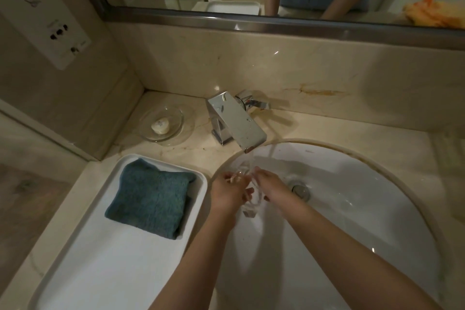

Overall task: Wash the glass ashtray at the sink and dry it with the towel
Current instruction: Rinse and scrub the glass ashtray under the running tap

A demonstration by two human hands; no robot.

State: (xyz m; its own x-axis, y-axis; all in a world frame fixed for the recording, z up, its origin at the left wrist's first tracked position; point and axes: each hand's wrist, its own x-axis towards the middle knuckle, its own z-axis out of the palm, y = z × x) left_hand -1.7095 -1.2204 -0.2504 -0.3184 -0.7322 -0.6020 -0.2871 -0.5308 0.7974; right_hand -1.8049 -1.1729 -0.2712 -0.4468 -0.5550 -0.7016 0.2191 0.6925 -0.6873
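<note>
A clear glass ashtray [251, 200] is held tilted over the white sink [352, 184], under water running from the chrome tap [236, 121]. My left hand [226, 191] grips its left side and my right hand [270, 184] grips its right side. The glass is hard to make out between the fingers. A folded teal towel [151, 199] lies on the white tray [105, 259] left of the sink.
A glass soap dish [163, 124] with a small soap bar stands at the back left of the marble counter. The drain plug [300, 190] sits right of my hands. A mirror runs along the back wall, and a socket panel [57, 33] is on the left wall.
</note>
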